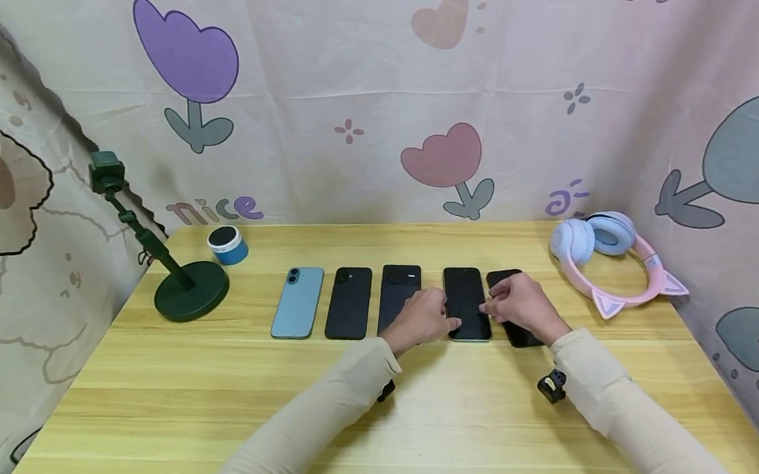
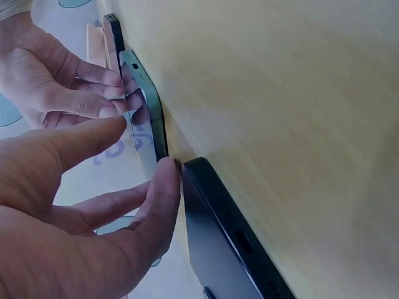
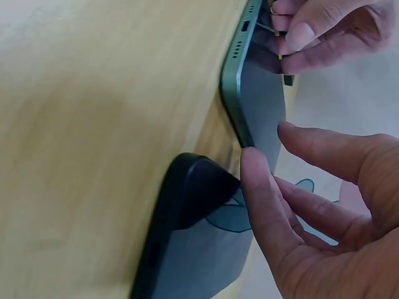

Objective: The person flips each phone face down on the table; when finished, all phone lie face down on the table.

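A phone with a dark screen and green frame [image 1: 467, 296] lies face up between the two hands. My left hand [image 1: 421, 318] is at its left edge, fingers reaching down into the gap beside a dark phone with a large camera block [image 1: 399, 278]. At the opposite edge is my right hand [image 1: 524, 307], a fingertip touching or nearly touching the frame in the right wrist view. The thumb and fingers of each hand stand apart. Partly covered by the right hand is another black phone [image 1: 523, 337], set at a slant.
Further left lie a black phone [image 1: 349, 303] and a light blue phone [image 1: 298, 302], both back up. A green stand [image 1: 192, 292] and a small blue-and-white cylinder [image 1: 228, 245] are at the left. Pink cat-ear headphones [image 1: 610, 265] rest at the back right of the wooden table [image 1: 463, 440].
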{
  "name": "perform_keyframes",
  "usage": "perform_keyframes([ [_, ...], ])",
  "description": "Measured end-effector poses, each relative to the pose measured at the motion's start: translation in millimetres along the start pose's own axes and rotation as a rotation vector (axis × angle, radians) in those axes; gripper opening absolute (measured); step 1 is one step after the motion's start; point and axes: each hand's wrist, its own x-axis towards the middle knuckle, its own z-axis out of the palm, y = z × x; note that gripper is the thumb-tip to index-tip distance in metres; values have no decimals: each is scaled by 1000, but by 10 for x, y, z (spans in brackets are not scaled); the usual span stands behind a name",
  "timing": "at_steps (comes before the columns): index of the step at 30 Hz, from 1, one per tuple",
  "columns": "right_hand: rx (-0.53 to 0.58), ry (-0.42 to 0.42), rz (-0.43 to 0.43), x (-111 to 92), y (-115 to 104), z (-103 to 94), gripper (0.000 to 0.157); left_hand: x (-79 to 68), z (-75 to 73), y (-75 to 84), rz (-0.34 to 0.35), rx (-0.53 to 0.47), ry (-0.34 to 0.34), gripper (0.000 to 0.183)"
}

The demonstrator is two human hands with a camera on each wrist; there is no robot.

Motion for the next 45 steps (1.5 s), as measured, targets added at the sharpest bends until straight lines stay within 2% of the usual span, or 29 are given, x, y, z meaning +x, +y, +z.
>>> perform_keyframes([
  [9, -10, -16, 2, 18, 39, 51, 39, -9, 51, 34, -25, 116, -7, 33],
  [16, -51, -10, -12, 23, 43, 76, 42, -11, 72, 55, -34, 157, 3, 32],
  [24, -97, -9, -30, 23, 16, 87, 45, -30, 92, 39, -60, 62, 25, 31],
  [34, -139, -5, -15, 28, -17, 104, 41, -29, 125, 63, -96, 27, 42, 30],
  [40, -137, -6, -12, 36, -19, 105, 27, -29, 113, 44, -71, 24, 84, 34],
  [45, -122, -11, -24, 35, -16, 108, 24, -45, 91, 23, -41, 4, 105, 36],
])
